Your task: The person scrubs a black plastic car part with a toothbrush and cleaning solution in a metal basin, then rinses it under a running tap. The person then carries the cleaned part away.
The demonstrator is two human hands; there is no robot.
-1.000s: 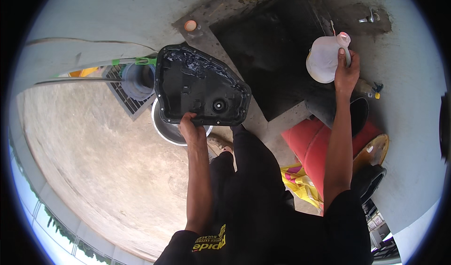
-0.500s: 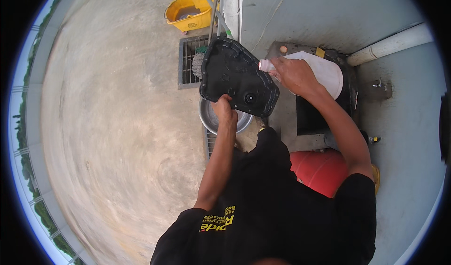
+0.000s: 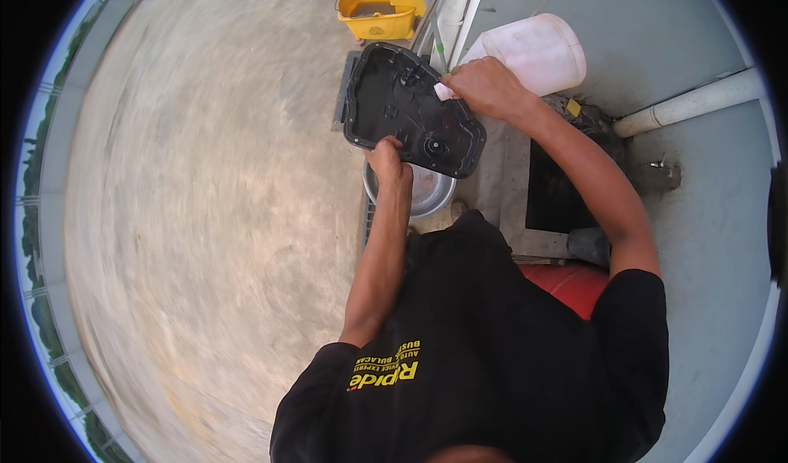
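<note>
A black pan [image 3: 402, 106] with a raised, bolt-holed rim is held up in the air, partly covering a round metal basin [image 3: 432, 203] on the floor [image 3: 205, 184] below. The left hand [image 3: 387, 159] grips its near edge, thumb over the rim. The right hand [image 3: 488, 87] is closed around the neck end of a pale pinkish jug [image 3: 542, 52], tipped so its mouth points over the pan's right side. Beyond stands a yellow mop bucket [image 3: 379, 28]; to the right, a yellow sponge [image 3: 574, 107], a wall tap [image 3: 657, 164] and a red container [image 3: 566, 288].
</note>
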